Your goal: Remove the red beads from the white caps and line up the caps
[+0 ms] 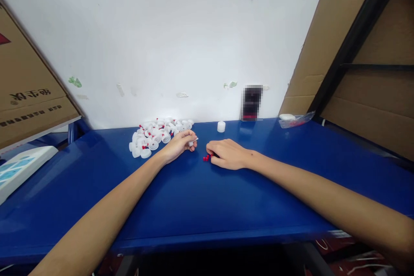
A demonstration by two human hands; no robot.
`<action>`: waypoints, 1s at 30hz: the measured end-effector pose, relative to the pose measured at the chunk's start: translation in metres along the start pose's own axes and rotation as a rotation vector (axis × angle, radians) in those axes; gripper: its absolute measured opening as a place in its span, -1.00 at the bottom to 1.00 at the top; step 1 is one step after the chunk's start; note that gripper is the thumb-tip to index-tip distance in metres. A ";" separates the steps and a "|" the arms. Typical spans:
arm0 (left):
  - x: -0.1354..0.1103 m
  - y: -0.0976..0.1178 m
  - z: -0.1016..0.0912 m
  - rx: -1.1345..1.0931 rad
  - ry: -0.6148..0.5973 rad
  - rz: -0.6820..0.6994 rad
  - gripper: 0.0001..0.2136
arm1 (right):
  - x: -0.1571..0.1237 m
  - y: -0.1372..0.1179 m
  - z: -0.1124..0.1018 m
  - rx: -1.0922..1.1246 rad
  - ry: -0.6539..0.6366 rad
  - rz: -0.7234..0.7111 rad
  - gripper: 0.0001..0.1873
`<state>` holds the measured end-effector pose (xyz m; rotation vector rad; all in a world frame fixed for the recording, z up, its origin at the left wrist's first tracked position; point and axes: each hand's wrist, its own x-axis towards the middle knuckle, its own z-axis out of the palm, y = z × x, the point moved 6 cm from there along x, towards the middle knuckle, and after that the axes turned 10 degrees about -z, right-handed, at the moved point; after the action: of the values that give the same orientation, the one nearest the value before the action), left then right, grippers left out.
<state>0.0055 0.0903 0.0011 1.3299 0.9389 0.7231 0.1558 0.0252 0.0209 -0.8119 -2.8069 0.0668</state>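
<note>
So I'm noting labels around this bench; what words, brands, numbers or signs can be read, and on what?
None can be read for certain.
Left cardboard box, larger dark characters: too distorted.
Same box, smaller row: too blurred.
White panel with blue patches: nothing legible.
Dark rectangle by the wall: pixelated.
White caps: no lettering discernible.

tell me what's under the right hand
The blue table lies below the right hand, with small red pieces showing at its left edge. Anything directly beneath it is covered.
</note>
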 end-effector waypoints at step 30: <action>-0.022 0.010 0.023 0.382 0.072 0.290 -0.46 | 0.001 -0.001 -0.003 0.135 0.422 0.054 -0.42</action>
<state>0.0164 0.0614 0.0137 1.8126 0.9842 0.8437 0.1553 0.0245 0.0240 -0.7661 -2.3590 0.0826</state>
